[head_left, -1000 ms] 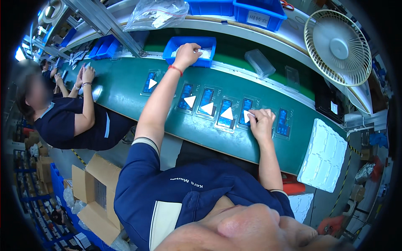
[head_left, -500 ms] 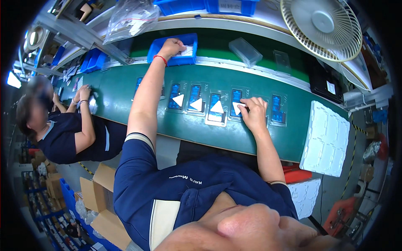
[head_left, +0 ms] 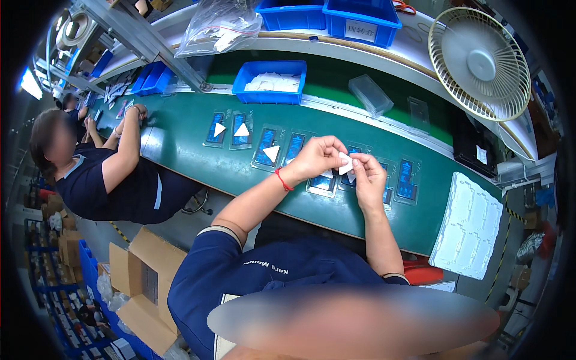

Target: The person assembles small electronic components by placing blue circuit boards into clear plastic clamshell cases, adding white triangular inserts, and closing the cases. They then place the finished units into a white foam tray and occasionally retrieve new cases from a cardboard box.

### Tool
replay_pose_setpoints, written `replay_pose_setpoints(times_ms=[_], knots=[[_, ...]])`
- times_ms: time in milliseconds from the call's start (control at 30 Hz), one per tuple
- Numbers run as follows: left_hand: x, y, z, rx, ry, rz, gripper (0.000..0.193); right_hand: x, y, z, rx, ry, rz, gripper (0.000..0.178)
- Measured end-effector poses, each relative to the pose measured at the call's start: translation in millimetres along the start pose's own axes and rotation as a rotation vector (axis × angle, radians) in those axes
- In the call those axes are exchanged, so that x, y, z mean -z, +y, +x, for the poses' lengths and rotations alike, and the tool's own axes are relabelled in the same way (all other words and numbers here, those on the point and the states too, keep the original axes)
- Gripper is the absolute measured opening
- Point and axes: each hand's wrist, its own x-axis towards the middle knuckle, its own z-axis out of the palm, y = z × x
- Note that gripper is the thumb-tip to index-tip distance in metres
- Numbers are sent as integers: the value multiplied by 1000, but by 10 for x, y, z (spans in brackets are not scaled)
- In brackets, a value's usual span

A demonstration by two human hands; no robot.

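Left hand (head_left: 321,157) and right hand (head_left: 369,180) pinch a white triangle (head_left: 345,164) above blue packs (head_left: 295,144). Apparent step: readying it; next probably calls for level placement on the bare pack (head_left: 407,180), three o'clock from the hands.

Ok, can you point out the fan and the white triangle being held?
Fan (head_left: 482,65): head view, on its hub.
Triangle (head_left: 345,164): head view, on its white face.

1 fan (head_left: 482,64), possibly red-handled scissors (head_left: 404,8)
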Motion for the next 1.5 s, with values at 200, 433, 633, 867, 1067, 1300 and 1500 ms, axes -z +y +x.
replay_pose_setpoints(times_ms=[200,433,633,867,1067,1300,1500], knots=[[799,372,247,-344,481,835,24,748,-197,-112,291,207,-807,10],[2349,286,1152,69,429,1215,30,868,111,-253,428,218,-1065,10],[2489,241,1246,161,349,809,20,908,108,-253,409,265,-983,13],[2394,467,894,-108,603,176,15,843,45,-251,404,286,-923,13],[818,440,400,-179,324,25,11,397,-198,-172,308,140,-561,22],[-519,-229,-80,-179,149,-63,29,289,-153,-207,259,76,-378,20],[-673,-288,-334,-501,154,1218,91,1314,-199,-185,742,175,-1378,20]])
